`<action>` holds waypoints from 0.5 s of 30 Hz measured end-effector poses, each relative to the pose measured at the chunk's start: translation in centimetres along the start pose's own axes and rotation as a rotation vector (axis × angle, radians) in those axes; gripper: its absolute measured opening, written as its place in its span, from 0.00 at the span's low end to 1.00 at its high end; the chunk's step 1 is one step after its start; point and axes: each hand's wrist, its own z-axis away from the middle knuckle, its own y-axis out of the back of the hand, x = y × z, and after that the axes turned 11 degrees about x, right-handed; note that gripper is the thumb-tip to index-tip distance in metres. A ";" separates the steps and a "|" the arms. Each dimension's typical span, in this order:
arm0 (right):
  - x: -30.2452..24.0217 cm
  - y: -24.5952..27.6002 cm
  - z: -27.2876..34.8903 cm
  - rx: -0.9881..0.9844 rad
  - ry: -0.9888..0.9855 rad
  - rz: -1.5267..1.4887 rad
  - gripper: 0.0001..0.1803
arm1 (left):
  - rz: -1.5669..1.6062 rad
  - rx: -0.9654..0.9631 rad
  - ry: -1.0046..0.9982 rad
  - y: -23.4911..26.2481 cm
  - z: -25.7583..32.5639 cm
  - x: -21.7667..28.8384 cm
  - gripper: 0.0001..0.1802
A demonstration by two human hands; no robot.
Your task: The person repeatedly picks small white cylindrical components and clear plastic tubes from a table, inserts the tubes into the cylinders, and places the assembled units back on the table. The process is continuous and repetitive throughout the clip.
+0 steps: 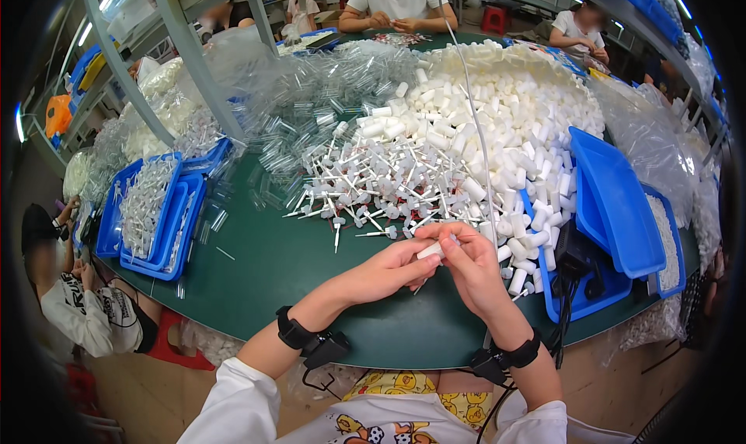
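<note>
Both hands, left hand (392,269) and right hand (470,269), pinched one small white plastic tube (430,250) above the round green surface (287,273) piled with white tubes (497,110).

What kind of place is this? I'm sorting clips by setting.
Probably a small assembly workshop: heaps of white plastic caps and stemmed parts cover a shared green table, with blue bins and other seated workers.

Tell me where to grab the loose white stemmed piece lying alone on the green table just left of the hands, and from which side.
Grip the stemmed piece by its wider head at the upper end, coming straight down from above. It lies flat and apart from the pile, and its thin stem probably gives fingers little hold.
</note>
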 end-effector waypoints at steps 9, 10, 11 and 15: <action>-0.1 0.2 0.1 0.011 0.191 0.197 0.09 | 0.040 0.036 0.027 -0.6 0.4 0.8 0.15; 0.1 0.1 0.2 0.018 0.169 0.169 0.09 | 0.049 0.027 0.024 -0.6 0.4 0.6 0.15; 0.2 0.0 0.3 0.025 0.146 0.141 0.09 | 0.057 0.018 0.020 -0.6 0.3 0.5 0.15; 0.7 0.0 0.0 0.017 0.147 0.083 0.10 | 0.090 -0.002 0.027 -0.5 0.2 0.5 0.14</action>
